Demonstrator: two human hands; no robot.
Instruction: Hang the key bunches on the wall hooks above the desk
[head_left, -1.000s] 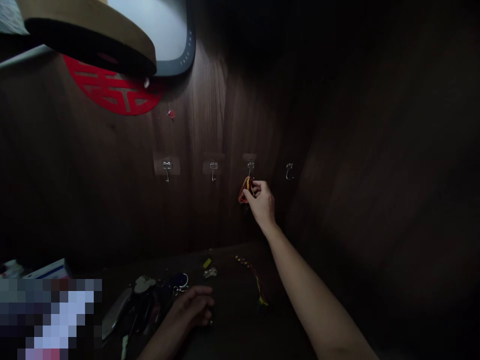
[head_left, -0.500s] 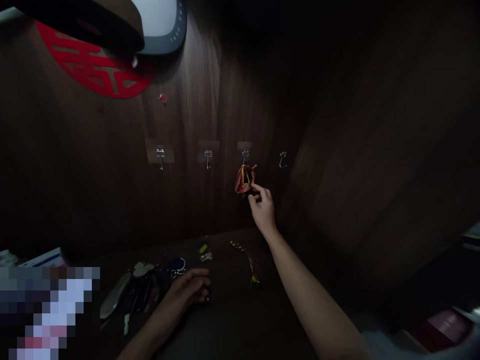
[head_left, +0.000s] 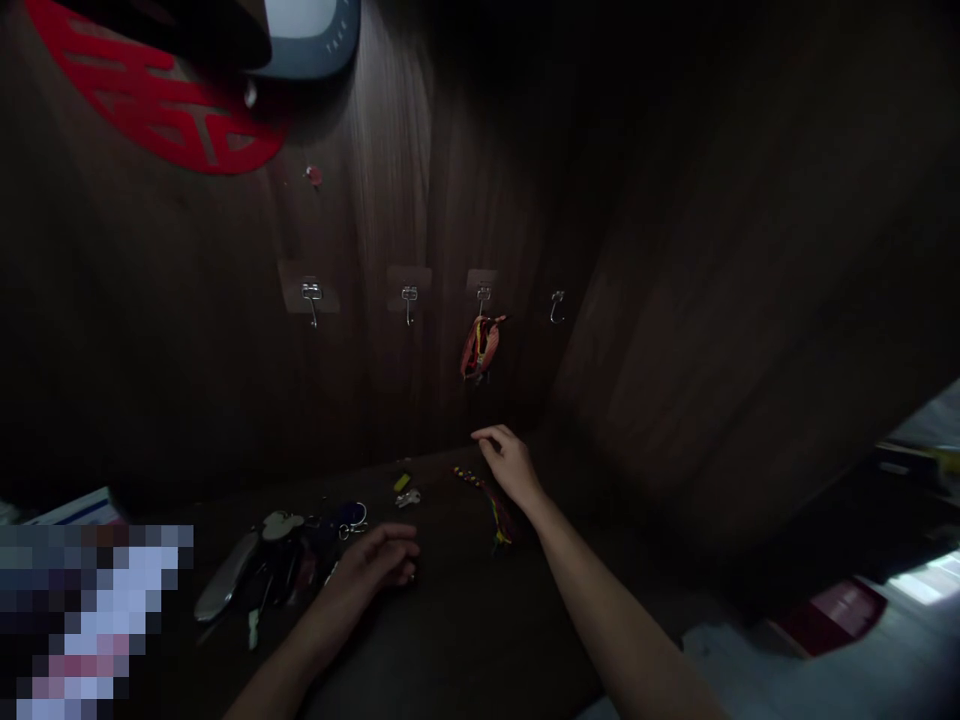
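Note:
My right hand (head_left: pixel 510 465) is above the surface beside a braided multicoloured cord (head_left: pixel 487 505) with a loose tasselled end. Its fingers are loosely bent and nothing shows in them. A bundle of orange-red and yellow cord loops (head_left: pixel 480 350) hangs from the third wall hook (head_left: pixel 484 295), above and apart from that hand. Low over the surface, my left hand (head_left: pixel 379 560) is open with its fingers relaxed. Just beyond it are a key ring (head_left: pixel 361 515), a small key (head_left: pixel 409 497) and a yellow-green piece (head_left: pixel 402 482).
More wall hooks (head_left: pixel 312 293) line the dark wood wall (head_left: pixel 345 390). Keys and fobs (head_left: pixel 281 560) are piled at the left. A red paper cut-out (head_left: pixel 172 125) and a cap (head_left: pixel 315 55) are higher up. A dark side panel (head_left: pixel 720 280) stands at the right.
My right hand has left the cord loops and come down toward the surface; the loops now hang free on the hook. My left hand is nearly still. The view has shifted slightly.

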